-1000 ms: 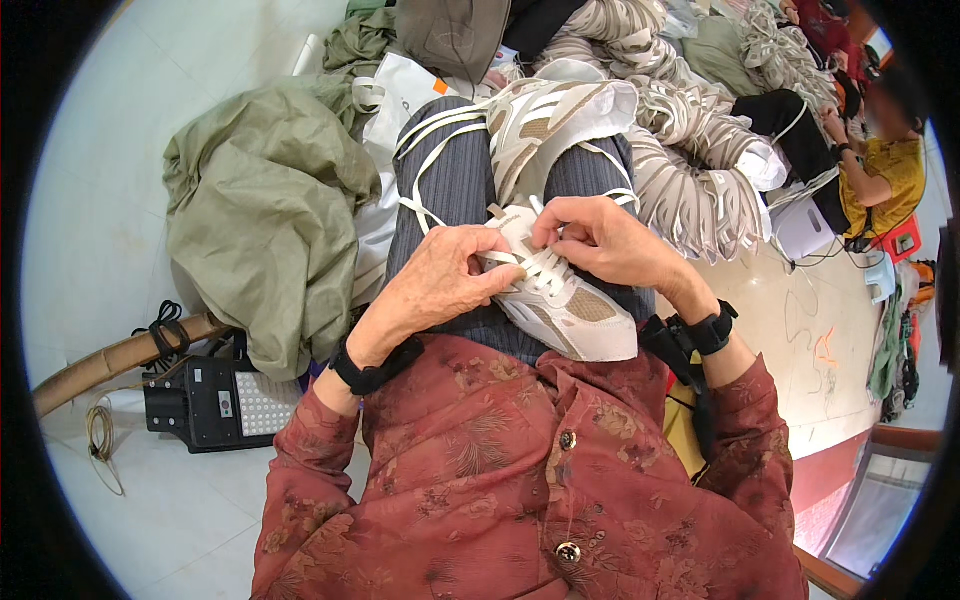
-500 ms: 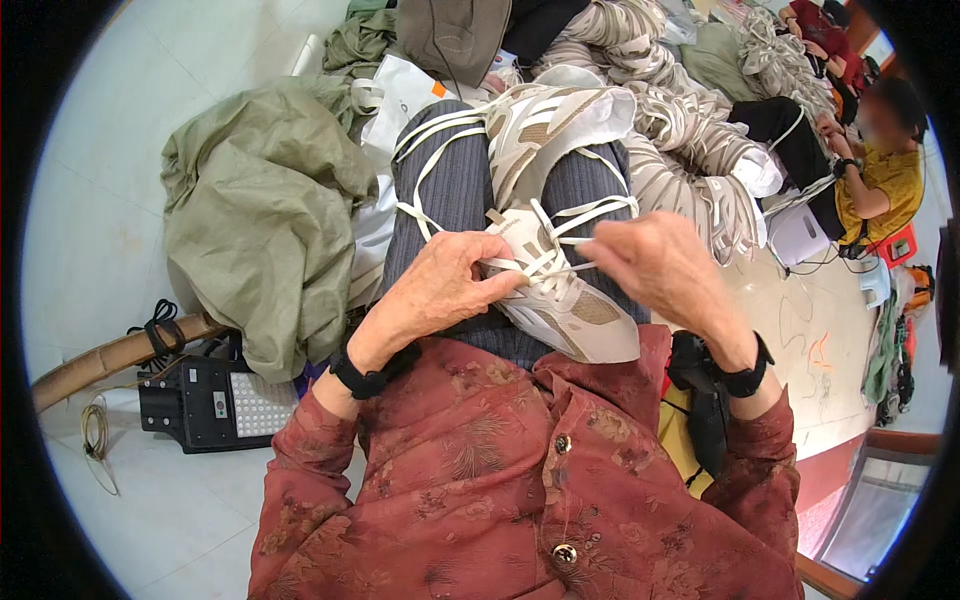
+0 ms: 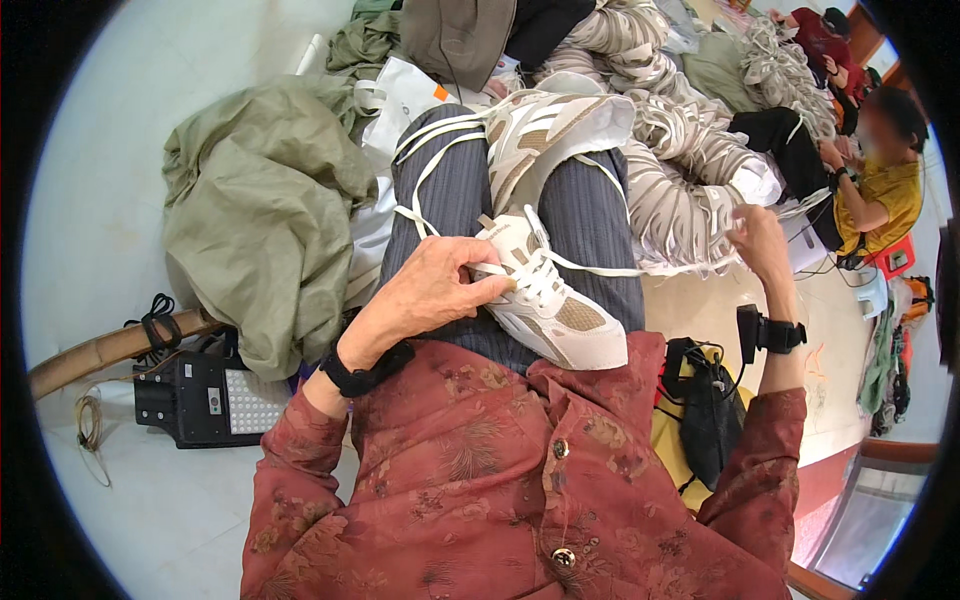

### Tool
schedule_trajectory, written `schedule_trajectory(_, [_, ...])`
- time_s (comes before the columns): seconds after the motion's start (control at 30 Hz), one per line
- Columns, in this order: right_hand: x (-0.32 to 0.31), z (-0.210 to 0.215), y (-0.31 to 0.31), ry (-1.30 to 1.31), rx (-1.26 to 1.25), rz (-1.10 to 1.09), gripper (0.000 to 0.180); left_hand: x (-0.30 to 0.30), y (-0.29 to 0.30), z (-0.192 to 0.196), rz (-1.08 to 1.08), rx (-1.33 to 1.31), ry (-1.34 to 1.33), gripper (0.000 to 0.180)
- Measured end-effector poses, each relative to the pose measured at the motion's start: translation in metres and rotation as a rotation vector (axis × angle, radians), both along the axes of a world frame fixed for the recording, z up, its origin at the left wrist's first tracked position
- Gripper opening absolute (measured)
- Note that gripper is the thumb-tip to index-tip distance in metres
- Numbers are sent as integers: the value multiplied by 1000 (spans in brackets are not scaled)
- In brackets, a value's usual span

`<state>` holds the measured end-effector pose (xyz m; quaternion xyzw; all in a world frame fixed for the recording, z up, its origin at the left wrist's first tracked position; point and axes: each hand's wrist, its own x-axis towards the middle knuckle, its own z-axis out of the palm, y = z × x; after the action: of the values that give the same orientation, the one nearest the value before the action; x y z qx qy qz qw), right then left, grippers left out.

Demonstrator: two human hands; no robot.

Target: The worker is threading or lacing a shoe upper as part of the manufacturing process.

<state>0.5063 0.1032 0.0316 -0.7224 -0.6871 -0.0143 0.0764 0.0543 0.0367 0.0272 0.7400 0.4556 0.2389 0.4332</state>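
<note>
On my lap lies a white and beige sneaker upper [image 3: 575, 320], its toe toward me and white laces threaded through its eyelets. My left hand [image 3: 445, 285] is closed beside the lacing, thumb and forefinger pinching a white lace close to the upper. Out to the right, my right hand [image 3: 762, 240] is closed at the far end of a shoelace [image 3: 605, 270], which stretches from the eyelets across my right thigh. Its fingertips are partly blurred. A second sneaker upper [image 3: 555, 125] rests across my knees, with a loose lace [image 3: 430, 170] looping down over my left leg.
Beyond my knees lie long bundles of stacked beige uppers [image 3: 690, 205]. A green cloth sack [image 3: 265, 210] and a black lamp panel [image 3: 205, 400] sit at left, near a bamboo pole [image 3: 120, 350]. A person in yellow [image 3: 885, 200] sits at the right.
My right hand has moved away to the right, drawing the lace out long and nearly straight. My left hand stays at the lacing, and the near upper has shifted slightly.
</note>
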Motion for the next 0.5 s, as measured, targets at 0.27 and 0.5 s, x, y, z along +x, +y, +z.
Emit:
schedule_trajectory(0.27, [-161, 35, -27, 755, -148, 631, 17, 0, -2, -3, 42, -160, -49, 21])
schedule_trajectory(0.5, [-216, 27, -30, 879, -329, 806, 17, -2, -1, 0, 17, -132, -78, 21])
